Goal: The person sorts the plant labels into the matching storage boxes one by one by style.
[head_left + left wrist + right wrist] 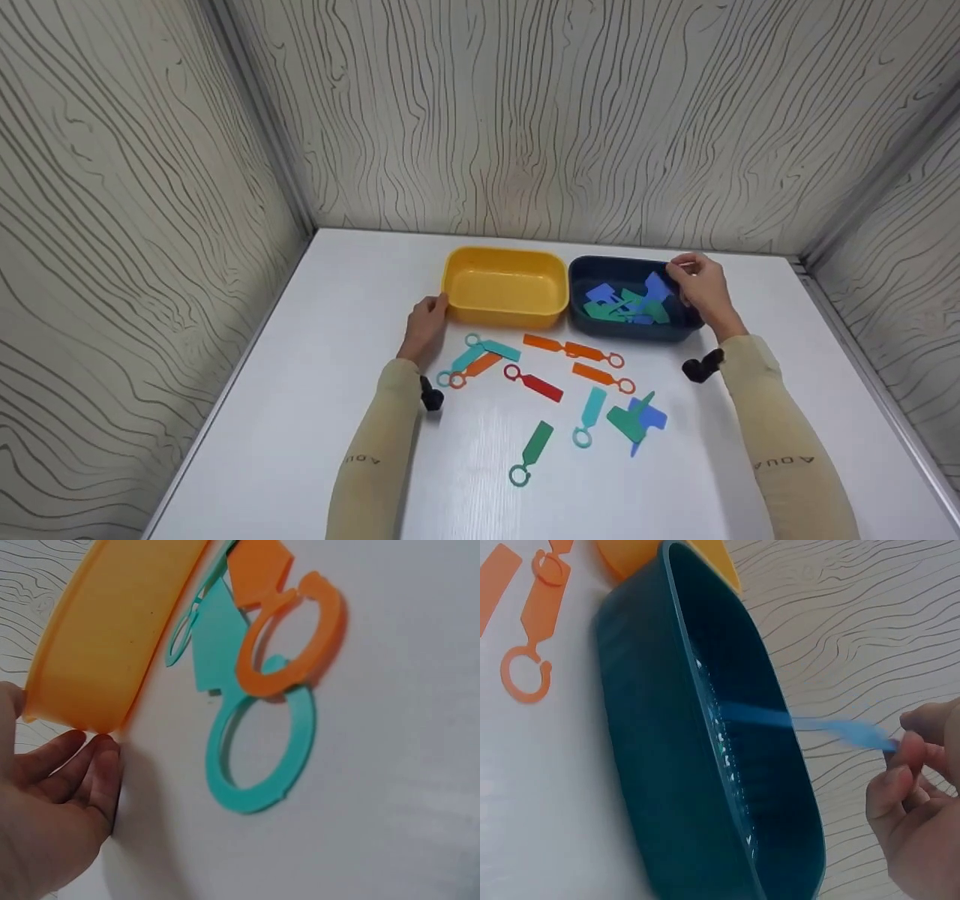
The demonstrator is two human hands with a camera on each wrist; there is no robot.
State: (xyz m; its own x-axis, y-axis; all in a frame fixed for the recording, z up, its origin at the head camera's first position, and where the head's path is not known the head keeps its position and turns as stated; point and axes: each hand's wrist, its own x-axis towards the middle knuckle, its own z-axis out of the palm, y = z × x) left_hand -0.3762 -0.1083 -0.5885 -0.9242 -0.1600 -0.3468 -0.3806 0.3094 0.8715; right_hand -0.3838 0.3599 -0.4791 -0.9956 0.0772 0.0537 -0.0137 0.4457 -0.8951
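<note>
At the left front corner of the yellow plastic bin (506, 315), my left hand (426, 328) holds on, thumb by the rim and curled fingers (97, 765) against the outer wall. My right hand (701, 289) is over the right end of the dark blue bin (622, 328). Between its thumb and fingers it pinches the end of a blue plastic tag (855, 733), blurred and slanting into that bin. Inside lie several blue and green tags (611, 309). The yellow bin holds nothing visible.
On the white table (300, 420) in front of the bins lie ring-ended tags: several orange (592, 375) and turquoise (592, 409), one red (541, 387), one green (537, 444). A green wide-ended tag (626, 425) overlaps a blue one (652, 416). Patterned wall panels (510, 112) stand behind.
</note>
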